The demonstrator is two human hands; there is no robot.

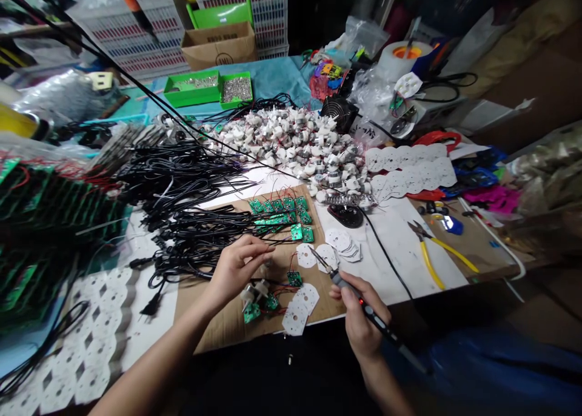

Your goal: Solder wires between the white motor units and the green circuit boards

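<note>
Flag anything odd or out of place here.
A small pale bit shows against the dark area below the front edge of the cardboard, apart from the other parts; it may have dropped, but it's too small to identify. The nearest white plate lies right at that edge, so it could get knocked off.

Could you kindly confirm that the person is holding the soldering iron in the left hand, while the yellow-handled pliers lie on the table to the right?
Not quite: the head view shows the soldering iron in the right hand, not the left. The yellow-handled pliers do lie to the right.
</note>
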